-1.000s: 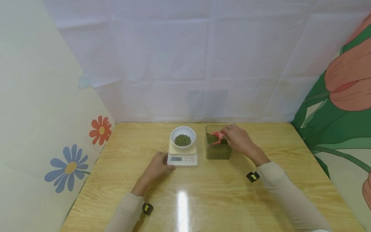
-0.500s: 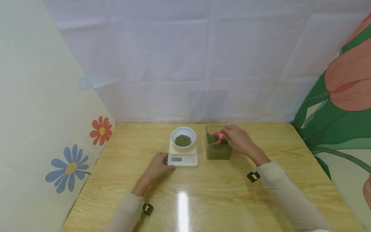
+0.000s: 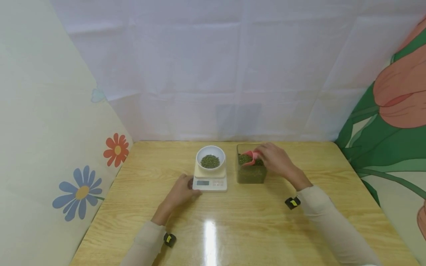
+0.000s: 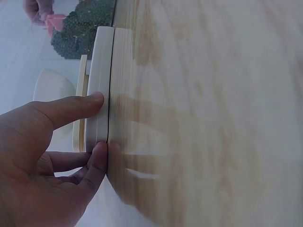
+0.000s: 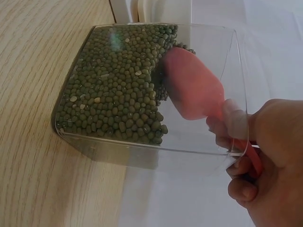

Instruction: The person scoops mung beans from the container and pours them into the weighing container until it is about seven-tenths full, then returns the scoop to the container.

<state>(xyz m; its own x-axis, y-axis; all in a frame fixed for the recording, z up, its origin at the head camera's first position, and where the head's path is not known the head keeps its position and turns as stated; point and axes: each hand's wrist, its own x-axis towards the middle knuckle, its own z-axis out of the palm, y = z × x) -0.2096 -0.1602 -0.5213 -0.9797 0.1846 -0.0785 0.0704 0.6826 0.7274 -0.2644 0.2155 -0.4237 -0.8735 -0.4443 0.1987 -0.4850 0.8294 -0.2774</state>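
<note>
In the head view my left hand [image 3: 181,190] holds a white kitchen scale [image 3: 209,185] by its near left corner. In the left wrist view, the thumb lies on one side of the scale [image 4: 100,61] and the fingertips on another. A white bowl [image 3: 211,150] with green mung beans [image 3: 210,161] sits on the scale. My right hand [image 3: 274,159] grips the handle of a pink scoop [image 3: 255,158]. In the right wrist view the scoop [image 5: 196,85] is inside a clear square container [image 5: 227,52], against the heap of mung beans [image 5: 113,90], its tip hidden among them.
The container [image 3: 250,177] stands just right of the scale on a wooden table [image 3: 216,210]. A white sheet [image 3: 186,74] hangs behind the table's back edge. Flower-printed panels [image 3: 50,111] flank both sides. A black wrist camera [image 3: 292,202] is by the right sleeve.
My right hand and the scoop have shifted very slightly to the right within the container. The left hand, scale and bowl stay as they were.
</note>
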